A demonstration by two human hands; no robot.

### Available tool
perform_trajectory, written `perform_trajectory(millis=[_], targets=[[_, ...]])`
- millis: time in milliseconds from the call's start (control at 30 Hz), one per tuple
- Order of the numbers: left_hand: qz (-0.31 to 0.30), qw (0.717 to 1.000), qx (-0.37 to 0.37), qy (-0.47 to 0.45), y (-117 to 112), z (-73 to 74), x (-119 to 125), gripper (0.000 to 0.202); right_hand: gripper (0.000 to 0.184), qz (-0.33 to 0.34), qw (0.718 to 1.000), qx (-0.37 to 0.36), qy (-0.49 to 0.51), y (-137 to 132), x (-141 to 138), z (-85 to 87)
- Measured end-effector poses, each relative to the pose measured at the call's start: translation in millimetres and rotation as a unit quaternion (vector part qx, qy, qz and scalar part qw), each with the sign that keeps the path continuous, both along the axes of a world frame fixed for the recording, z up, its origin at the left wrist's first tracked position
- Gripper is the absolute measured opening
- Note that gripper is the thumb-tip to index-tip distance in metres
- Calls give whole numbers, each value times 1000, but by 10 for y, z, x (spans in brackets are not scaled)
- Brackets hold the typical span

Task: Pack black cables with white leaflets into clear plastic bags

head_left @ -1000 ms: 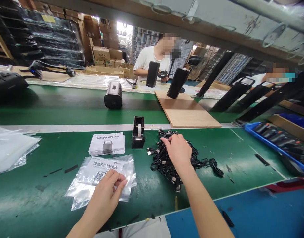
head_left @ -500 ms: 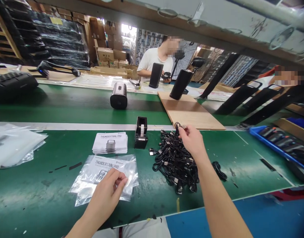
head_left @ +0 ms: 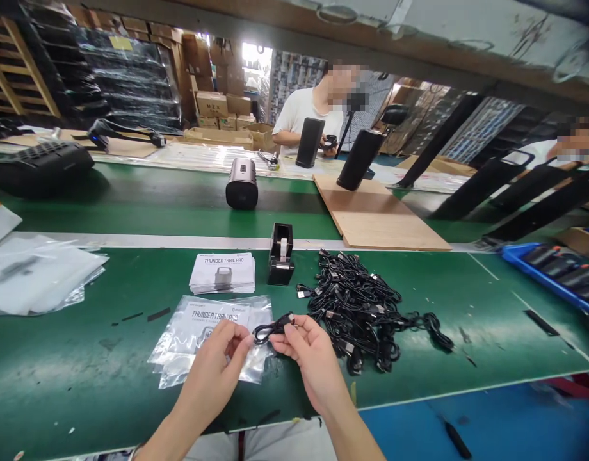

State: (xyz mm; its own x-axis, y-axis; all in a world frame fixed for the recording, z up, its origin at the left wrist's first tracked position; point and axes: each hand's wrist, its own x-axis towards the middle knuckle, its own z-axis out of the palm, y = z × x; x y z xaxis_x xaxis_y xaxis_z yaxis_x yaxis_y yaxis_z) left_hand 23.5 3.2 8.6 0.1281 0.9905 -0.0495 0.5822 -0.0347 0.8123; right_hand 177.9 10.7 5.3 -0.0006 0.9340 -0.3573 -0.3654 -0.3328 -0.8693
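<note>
My right hand (head_left: 308, 356) pinches a coiled black cable (head_left: 270, 329) and holds it just over the right edge of a clear plastic bag (head_left: 198, 336). That bag lies on the green bench with a printed manual inside. My left hand (head_left: 216, 366) pinches the bag's near edge, its fingertips close to the cable. A heap of several black cables (head_left: 366, 306) lies to the right of both hands. Behind the bag sits a stack of manuals (head_left: 222, 273) and a black tape dispenser (head_left: 281, 255).
A pile of clear bags (head_left: 35, 275) lies at the left. A grey speaker (head_left: 241, 184) rides the conveyor beyond, beside a wooden board (head_left: 378, 214). A blue tray (head_left: 558, 272) of parts is at the right. Two people work across the line.
My right hand lifted one cable out of the heap and brought it left and toward me, to the bag. My left hand kept its pinch on the bag's edge.
</note>
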Motion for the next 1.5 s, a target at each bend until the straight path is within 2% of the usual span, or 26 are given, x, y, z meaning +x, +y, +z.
perform_trajectory(millis=[67, 167, 200, 300, 400, 467, 567, 633, 733, 833, 1000, 1067, 1133, 1200, 1233, 1300, 1367, 1400, 1433, 1500], targets=[[-7, 1000, 9, 6, -8, -4, 18, 23, 25, 22, 995, 23, -90, -12, 15, -17], [-11, 999, 28, 11, -33, 4, 34, 22, 23, 51, 965, 69, -248, -31, 30, -28], [-7, 999, 36, 12, -42, 13, 36, 21, 24, 54, 960, 67, -267, -35, 28, -26], [15, 998, 56, 13, -60, 52, 36, 19, 28, 30, 968, 37, -246, -35, -11, -5], [50, 995, 83, 14, -61, 92, 30, 19, 29, 0, 961, 68, -267, -16, -86, 43], [68, 992, 106, 18, -58, 106, 21, 17, 25, 37, 938, 114, -324, 11, -131, 95], [67, 990, 121, 17, -56, 107, 4, 16, 19, 132, 885, 190, -405, 72, -158, 217], [63, 991, 122, 3, -59, 112, -7, 15, 26, 199, 860, 234, -408, 116, -144, 321], [85, 987, 130, -33, -57, 162, -34, 15, 38, 294, 837, 275, -370, 179, -112, 494], [131, 979, 138, -73, -39, 280, -99, 17, 26, 348, 809, 299, -367, 262, -140, 689], [203, 947, 145, -203, 26, 467, -335, 24, 13, 380, 700, 409, -446, 476, -362, 1176], [191, 931, 154, -269, 66, 494, -453, 38, 11, 418, 666, 449, -426, 554, -440, 1417], [142, 924, 125, -332, 105, 502, -556, 63, 10, 457, 638, 476, -397, 611, -477, 1634], [63, 914, 36, -398, 131, 502, -621, 81, 9, 475, 620, 493, -384, 646, -465, 1790], [28, 904, -16, -425, 136, 499, -635, 83, 8, 478, 614, 496, -385, 655, -439, 1841], [-5, 886, -87, -456, 133, 489, -630, 69, 5, 481, 608, 497, -390, 652, -350, 1879], [21, 889, -95, -447, 121, 470, -595, 40, 5, 478, 622, 479, -393, 617, -220, 1825], [41, 898, -85, -430, 114, 458, -572, 30, 4, 462, 648, 461, -392, 587, -148, 1758], [60, 908, -72, -408, 109, 446, -549, 26, 9, 429, 690, 436, -388, 548, -78, 1663], [92, 930, -47, -353, 103, 427, -505, 26, 38, 331, 789, 370, -361, 458, 28, 1398]])
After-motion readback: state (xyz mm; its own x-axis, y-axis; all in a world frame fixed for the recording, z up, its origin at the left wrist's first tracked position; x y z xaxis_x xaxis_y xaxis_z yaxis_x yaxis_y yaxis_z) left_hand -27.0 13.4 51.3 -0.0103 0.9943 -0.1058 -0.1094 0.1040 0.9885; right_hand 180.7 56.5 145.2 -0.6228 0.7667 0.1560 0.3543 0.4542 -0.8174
